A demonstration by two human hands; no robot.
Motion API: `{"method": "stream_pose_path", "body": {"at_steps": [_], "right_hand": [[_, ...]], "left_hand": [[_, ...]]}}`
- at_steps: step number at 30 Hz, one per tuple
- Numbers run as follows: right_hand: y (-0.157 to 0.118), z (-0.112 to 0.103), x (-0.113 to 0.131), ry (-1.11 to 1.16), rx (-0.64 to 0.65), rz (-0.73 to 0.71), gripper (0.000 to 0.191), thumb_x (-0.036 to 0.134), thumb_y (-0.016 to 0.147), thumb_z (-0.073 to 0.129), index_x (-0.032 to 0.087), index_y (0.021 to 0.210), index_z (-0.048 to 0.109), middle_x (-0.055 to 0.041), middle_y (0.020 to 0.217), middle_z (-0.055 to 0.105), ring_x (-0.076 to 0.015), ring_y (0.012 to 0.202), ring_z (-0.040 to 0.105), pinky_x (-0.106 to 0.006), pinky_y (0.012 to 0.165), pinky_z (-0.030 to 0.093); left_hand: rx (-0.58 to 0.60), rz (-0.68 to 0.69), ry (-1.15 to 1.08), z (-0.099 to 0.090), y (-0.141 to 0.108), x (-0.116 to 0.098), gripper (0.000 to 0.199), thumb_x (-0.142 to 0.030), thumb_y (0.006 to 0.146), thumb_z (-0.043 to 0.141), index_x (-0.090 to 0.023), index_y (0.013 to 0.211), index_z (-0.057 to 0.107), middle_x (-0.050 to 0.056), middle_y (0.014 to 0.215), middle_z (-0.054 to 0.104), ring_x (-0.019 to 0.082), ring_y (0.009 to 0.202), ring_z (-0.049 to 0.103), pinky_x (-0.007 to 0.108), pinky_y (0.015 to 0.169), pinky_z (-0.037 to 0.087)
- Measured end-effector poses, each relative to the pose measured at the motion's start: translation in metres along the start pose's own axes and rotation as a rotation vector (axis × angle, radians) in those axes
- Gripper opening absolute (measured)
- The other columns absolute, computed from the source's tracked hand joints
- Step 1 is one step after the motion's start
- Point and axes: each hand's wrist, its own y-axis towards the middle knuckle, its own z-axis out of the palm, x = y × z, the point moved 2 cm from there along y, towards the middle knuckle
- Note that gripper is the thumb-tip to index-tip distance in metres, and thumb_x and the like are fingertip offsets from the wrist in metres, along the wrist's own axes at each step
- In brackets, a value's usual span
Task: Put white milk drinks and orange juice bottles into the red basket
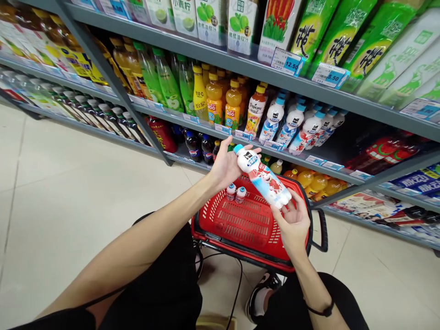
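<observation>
A white and blue milk drink bottle (264,178) with a blue cap and red print lies tilted between my two hands, above a red shopping basket (237,243). At the cap end, my left hand (225,165) supports the neck, thumb raised and fingers partly behind the bottle. My right hand (294,217) grips the base between thumb and fingers. The label faces up towards me. Inside the basket, at its left back corner, stand two small bottles (235,193) with blue caps.
A grey shelf unit (213,50) runs across the front, with cartons on top and drink bottles below. Similar milk drink bottles (292,123) stand on the middle shelf. The basket's black handle (322,231) sticks out right. A black cable (238,284) hangs between my legs.
</observation>
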Motion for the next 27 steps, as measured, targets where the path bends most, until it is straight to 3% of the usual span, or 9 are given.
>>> {"method": "stream_pose_path", "body": {"at_steps": [4,9,16,18,23,27], "right_hand": [[-0.004,-0.005,0.001,-0.288,0.055,-0.276,0.055,0.022,0.086,0.083,0.022,0.135,0.058,-0.0137,0.132,0.054,-0.0281,0.124,0.062,-0.050,0.104,0.059],[-0.008,-0.012,0.004,-0.654,0.159,-0.661,0.060,0.014,0.092,0.077,0.026,0.145,0.051,-0.0130,0.131,0.053,-0.0284,0.121,0.062,-0.051,0.096,0.063],[-0.011,-0.013,-0.002,-0.748,0.191,-0.737,0.063,0.011,0.094,0.074,0.029,0.148,0.047,-0.0128,0.134,0.054,-0.0291,0.127,0.061,-0.052,0.101,0.061],[-0.012,-0.011,-0.004,-0.653,0.149,-0.619,0.063,0.013,0.091,0.078,0.027,0.146,0.050,-0.0132,0.134,0.057,-0.0289,0.126,0.062,-0.050,0.100,0.062],[-0.012,0.001,-0.011,-0.127,0.068,-0.013,0.064,0.027,0.085,0.086,0.021,0.141,0.054,-0.0149,0.133,0.064,-0.0283,0.119,0.069,-0.042,0.096,0.064],[-0.013,0.011,-0.011,0.254,0.173,0.337,0.053,0.035,0.092,0.081,0.025,0.138,0.057,-0.0133,0.132,0.069,-0.0299,0.105,0.076,-0.050,0.090,0.067]], "left_hand": [[0.020,0.012,0.011,0.000,0.000,-0.005,0.097,-0.080,0.088,0.040,-0.009,0.154,0.040,0.021,0.143,0.063,0.038,0.138,0.056,0.052,0.112,0.050],[0.024,0.016,-0.165,0.002,-0.004,-0.005,0.088,-0.073,0.092,0.044,-0.006,0.150,0.046,0.021,0.144,0.064,0.036,0.137,0.058,0.051,0.118,0.046],[0.024,0.023,-0.198,0.000,-0.007,-0.006,0.086,-0.073,0.090,0.048,-0.007,0.145,0.055,0.019,0.142,0.066,0.036,0.138,0.058,0.049,0.116,0.047],[0.033,0.040,-0.175,-0.001,-0.008,-0.008,0.087,-0.074,0.090,0.048,-0.007,0.144,0.056,0.019,0.143,0.065,0.036,0.137,0.058,0.049,0.114,0.048],[0.036,0.060,-0.165,-0.003,-0.007,-0.008,0.083,-0.073,0.091,0.046,-0.011,0.144,0.059,0.017,0.145,0.064,0.034,0.137,0.059,0.050,0.110,0.050],[0.056,0.067,-0.253,-0.001,-0.007,-0.005,0.071,-0.066,0.094,0.047,-0.013,0.139,0.062,0.016,0.143,0.065,0.032,0.135,0.061,0.047,0.112,0.049]]}}
